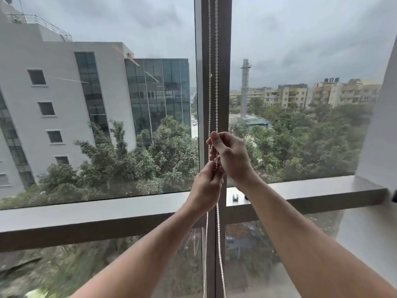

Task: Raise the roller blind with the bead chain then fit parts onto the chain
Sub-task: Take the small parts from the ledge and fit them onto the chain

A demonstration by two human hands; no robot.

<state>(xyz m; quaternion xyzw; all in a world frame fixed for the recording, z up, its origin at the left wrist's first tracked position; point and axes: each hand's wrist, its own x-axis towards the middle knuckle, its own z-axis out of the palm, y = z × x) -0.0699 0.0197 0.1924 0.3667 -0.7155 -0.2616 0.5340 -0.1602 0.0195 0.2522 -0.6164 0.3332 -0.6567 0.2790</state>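
White beads of the roller-blind chain (216, 61) run between our fingers as both hands close on it in front of the window's vertical frame post (223, 93). Our right hand (233, 157) sits higher, its fingertips pinching the strands together; our left hand (206, 187) grips just below, touching the right, fingers curled around the same chain. From the grip the two strands rise straight up the post and out of view at the top, one carrying a small stop bead partway up; below our wrists they hang loose past the grey sill (107, 216) and out of view at the bottom. On the sill, just right of the post and behind our right forearm, stands a small clear part (235, 197). Beyond the glass stand office blocks, trees and an overcast sky.
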